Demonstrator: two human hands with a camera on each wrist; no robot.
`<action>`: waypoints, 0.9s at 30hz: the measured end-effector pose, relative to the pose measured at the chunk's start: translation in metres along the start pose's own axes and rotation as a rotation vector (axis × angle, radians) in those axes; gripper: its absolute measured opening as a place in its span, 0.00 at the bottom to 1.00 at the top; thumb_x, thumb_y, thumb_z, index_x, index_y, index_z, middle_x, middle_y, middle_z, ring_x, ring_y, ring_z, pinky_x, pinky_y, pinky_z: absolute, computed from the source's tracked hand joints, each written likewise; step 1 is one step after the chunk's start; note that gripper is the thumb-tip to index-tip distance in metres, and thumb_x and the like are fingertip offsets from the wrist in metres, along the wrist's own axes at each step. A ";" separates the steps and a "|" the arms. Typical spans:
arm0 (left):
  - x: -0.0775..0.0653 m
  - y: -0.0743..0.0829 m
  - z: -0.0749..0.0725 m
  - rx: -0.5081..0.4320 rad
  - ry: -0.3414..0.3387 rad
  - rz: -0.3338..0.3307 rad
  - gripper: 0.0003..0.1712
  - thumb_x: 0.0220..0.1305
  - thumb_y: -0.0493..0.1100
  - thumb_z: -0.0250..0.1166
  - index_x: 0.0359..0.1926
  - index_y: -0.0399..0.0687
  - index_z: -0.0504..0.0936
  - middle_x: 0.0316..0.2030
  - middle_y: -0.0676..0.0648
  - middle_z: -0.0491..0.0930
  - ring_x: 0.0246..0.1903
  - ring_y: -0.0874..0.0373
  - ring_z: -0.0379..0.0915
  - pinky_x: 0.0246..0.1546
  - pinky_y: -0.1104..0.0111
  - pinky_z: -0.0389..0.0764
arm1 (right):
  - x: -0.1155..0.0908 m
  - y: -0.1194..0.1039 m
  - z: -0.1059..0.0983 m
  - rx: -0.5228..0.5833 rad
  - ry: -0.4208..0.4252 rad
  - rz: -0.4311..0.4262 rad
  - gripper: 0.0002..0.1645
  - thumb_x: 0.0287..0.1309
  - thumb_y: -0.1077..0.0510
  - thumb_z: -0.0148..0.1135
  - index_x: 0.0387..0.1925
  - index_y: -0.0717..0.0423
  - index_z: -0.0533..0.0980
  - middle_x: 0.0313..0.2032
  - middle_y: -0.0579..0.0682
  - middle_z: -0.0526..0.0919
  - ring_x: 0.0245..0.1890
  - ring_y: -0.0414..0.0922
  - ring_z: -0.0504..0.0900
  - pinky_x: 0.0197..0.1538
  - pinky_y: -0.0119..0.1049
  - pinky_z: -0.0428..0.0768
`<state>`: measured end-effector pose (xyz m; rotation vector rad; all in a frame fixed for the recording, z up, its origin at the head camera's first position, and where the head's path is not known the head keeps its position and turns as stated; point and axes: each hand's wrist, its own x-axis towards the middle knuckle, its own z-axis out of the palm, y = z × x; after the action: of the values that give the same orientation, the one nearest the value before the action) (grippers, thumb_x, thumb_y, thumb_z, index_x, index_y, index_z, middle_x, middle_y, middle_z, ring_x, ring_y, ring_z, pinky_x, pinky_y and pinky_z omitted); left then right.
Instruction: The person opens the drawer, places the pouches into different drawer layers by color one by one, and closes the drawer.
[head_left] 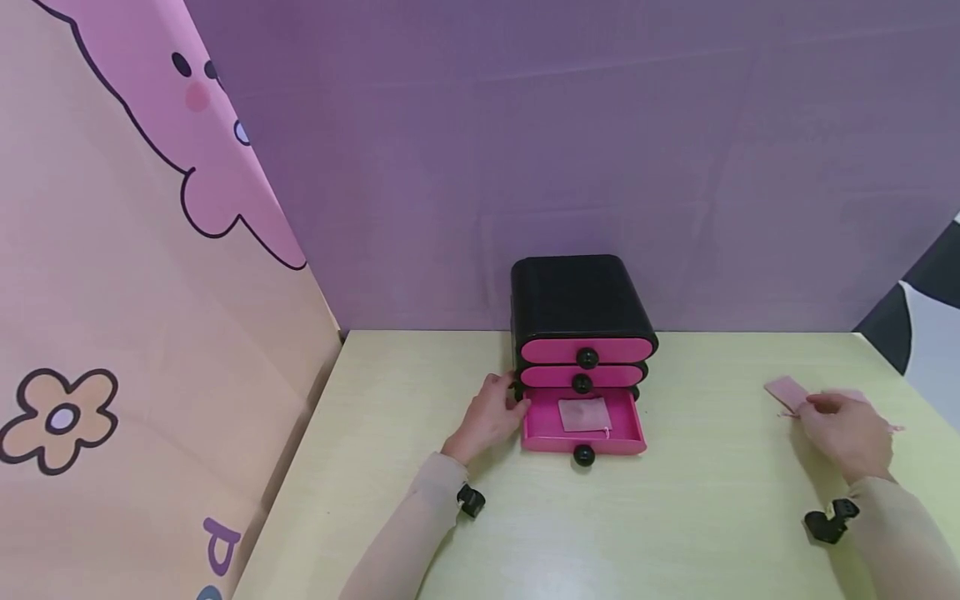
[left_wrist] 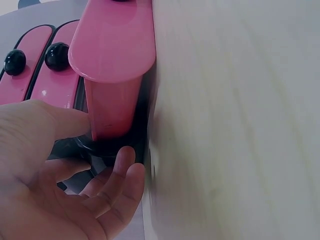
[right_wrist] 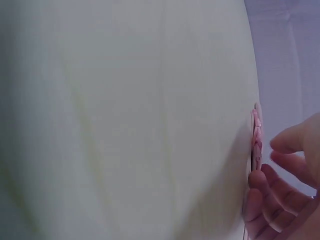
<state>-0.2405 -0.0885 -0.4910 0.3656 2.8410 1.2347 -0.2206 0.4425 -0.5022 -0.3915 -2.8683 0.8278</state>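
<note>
A black drawer cabinet (head_left: 573, 292) with pink drawer fronts stands on the table. Its bottom drawer (head_left: 630, 421) is pulled out, and a small pale-pink drawstring pouch (head_left: 585, 415) lies inside. My left hand (head_left: 491, 417) is at the cabinet's left side; in the left wrist view its thumb (left_wrist: 72, 122) touches the drawer's side wall while the other fingers bend loosely beside the black base. Over at the right, my right hand (head_left: 851, 433) is at two pink pouches, one at its left (head_left: 786, 392) and one partly hidden behind it. Its thumb (right_wrist: 289, 140) stands apart from the pouch edge (right_wrist: 257, 137); lower fingertips touch near it.
Two upper drawers (head_left: 588, 350) are closed, each with a round black knob. A purple cloth backdrop (head_left: 585, 167) rises behind the table (head_left: 675, 525). A printed panel (head_left: 150, 317) borders the left side.
</note>
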 end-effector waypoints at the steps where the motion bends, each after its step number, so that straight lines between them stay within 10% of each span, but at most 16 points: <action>1: 0.000 0.000 0.000 0.003 0.000 -0.001 0.35 0.76 0.47 0.65 0.75 0.34 0.71 0.59 0.36 0.76 0.39 0.58 0.77 0.42 0.67 0.81 | 0.000 0.000 -0.001 -0.005 -0.002 0.001 0.35 0.77 0.45 0.52 0.65 0.72 0.74 0.67 0.77 0.70 0.62 0.76 0.70 0.47 0.57 0.69; 27: -0.002 0.001 0.000 -0.003 -0.002 -0.017 0.36 0.76 0.47 0.65 0.77 0.34 0.68 0.61 0.35 0.75 0.41 0.57 0.78 0.44 0.65 0.82 | 0.006 0.003 -0.009 -0.112 -0.089 -0.088 0.26 0.69 0.51 0.59 0.52 0.71 0.82 0.55 0.79 0.78 0.43 0.69 0.81 0.32 0.50 0.72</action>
<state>-0.2388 -0.0883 -0.4908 0.3414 2.8336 1.2353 -0.2240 0.4513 -0.4960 -0.2434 -2.9990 0.6885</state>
